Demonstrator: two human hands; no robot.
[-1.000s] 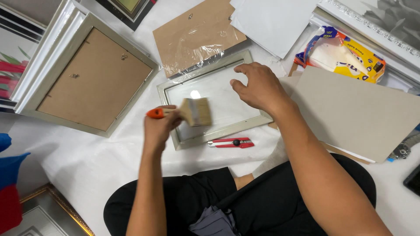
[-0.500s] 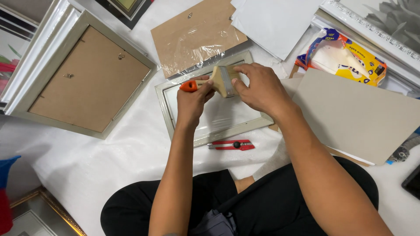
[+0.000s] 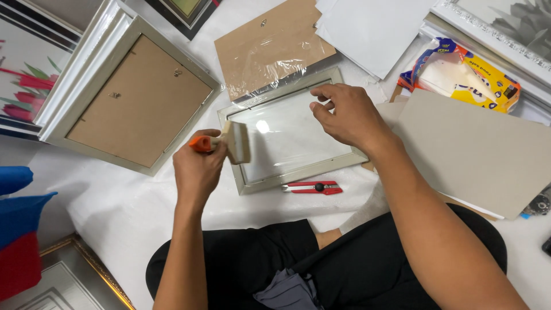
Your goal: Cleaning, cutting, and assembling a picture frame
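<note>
We've got the left hand [image 3: 198, 169] clenched round a brush [image 3: 227, 142] w/ orange handle; bristle head sticks up just past the thumb, over the left edge of the glass frame [image 3: 298, 172]. Right hand [image 3: 347, 115] hovers over the frame's upper right, fingers [image 3: 321, 92] loosely curled, thumb and forefinger near each other; can't tell if they pinch anything. Red utility knife [image 3: 313, 188] lies just below the frame, btwn our two wrists. Brown backing board [image 3: 270, 43] w/ plastic wrap sits beyond the right fingertips. Larger frame, back up [image 3: 135, 97], lies left of the left knuckles. Grey card [image 3: 476, 152] lies right of the right forearm.
</note>
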